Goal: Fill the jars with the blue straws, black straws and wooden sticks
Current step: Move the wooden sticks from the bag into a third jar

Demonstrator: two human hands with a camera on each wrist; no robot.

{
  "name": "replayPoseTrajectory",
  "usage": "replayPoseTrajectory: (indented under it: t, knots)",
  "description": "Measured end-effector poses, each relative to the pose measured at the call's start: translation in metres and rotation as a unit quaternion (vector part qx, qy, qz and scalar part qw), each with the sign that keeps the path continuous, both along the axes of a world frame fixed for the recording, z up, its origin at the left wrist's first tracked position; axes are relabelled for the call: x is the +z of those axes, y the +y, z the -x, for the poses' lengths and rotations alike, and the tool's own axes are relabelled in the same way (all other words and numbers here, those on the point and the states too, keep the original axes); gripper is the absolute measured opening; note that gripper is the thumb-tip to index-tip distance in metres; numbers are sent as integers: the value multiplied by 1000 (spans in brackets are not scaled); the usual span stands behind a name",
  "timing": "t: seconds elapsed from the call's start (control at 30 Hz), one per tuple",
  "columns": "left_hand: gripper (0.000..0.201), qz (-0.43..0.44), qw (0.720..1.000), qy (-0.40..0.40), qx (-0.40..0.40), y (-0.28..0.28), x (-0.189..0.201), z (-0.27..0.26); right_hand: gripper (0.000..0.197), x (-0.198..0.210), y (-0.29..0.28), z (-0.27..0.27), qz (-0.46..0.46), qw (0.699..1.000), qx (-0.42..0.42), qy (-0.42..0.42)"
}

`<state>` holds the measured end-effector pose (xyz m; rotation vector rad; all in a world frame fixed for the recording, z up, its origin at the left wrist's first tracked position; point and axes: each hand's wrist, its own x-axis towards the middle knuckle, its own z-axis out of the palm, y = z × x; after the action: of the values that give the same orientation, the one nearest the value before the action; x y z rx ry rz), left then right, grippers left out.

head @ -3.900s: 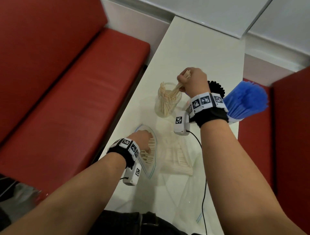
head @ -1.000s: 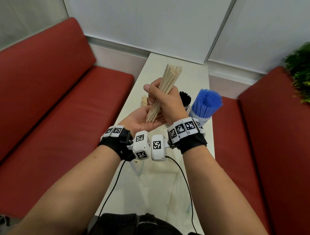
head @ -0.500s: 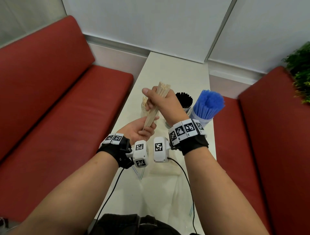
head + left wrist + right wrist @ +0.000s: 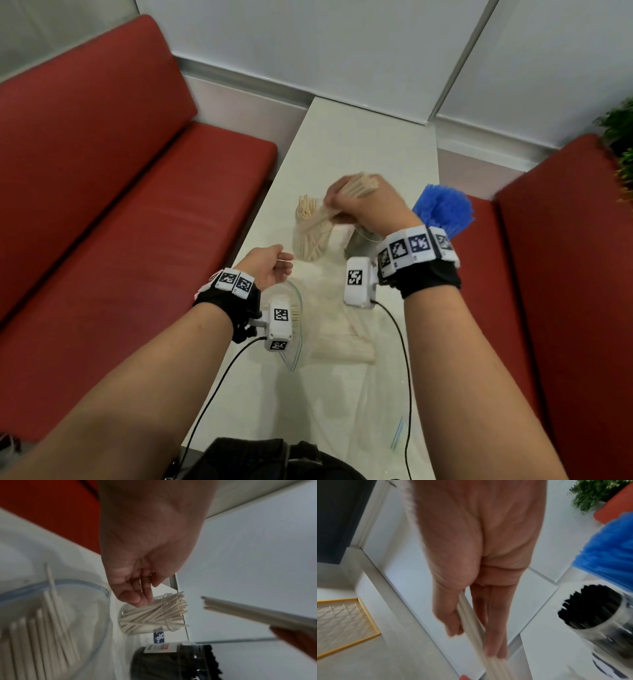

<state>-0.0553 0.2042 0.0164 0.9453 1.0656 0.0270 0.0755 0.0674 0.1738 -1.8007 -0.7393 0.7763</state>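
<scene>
My right hand [image 4: 346, 205] grips a bundle of wooden sticks [image 4: 356, 186], tilted with its lower end over the glass jar of sticks [image 4: 308, 240]. In the right wrist view the fingers [image 4: 452, 616] curl round the bundle [image 4: 471, 623]. My left hand [image 4: 282, 263] hangs loosely curled and holds nothing, just left of the jar and above the open bag of sticks [image 4: 294, 308]. From the left wrist, that hand [image 4: 137, 592] shows beside the stick jar [image 4: 154, 615]. The blue straws [image 4: 443, 210] stand at the right. The black straws jar [image 4: 590, 612] is mostly hidden behind my right wrist in the head view.
A narrow white table [image 4: 370, 144] runs between two red benches [image 4: 137, 205]. Clear plastic bags [image 4: 342, 342] with more sticks lie near the front. Cables run from both wrist cameras. A green plant [image 4: 620, 137] stands at the far right.
The right hand has lowered the stick bundle forward to the jar's mouth. The left hand has let go of the bundle's lower end and dropped toward the bag.
</scene>
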Motion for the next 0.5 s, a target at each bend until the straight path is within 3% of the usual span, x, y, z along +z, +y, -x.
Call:
replayPoseTrajectory:
  t: [0.1,0.17,0.23,0.33,0.4,0.5]
  knots:
    - [28,-132,985,90,-67,12,-13,1,3,15,6,-23,-44,991,-86,-88]
    - [26,-197,954,156,-161,15,-21,2,8,14,16,-34,-30,983,-124,-132]
    - [23,-284,888,214,-291,13,-26,1,10,5,29,-42,6,980,-128,-154]
    - [16,-406,755,240,-455,8,-26,1,8,-16,48,-49,70,977,-106,-170]
    - [18,-426,713,215,-513,6,-30,-1,9,-34,59,-52,114,974,-85,-177]
    - [39,-400,694,180,-572,-1,-40,-2,10,-61,72,-55,160,971,-60,-167]
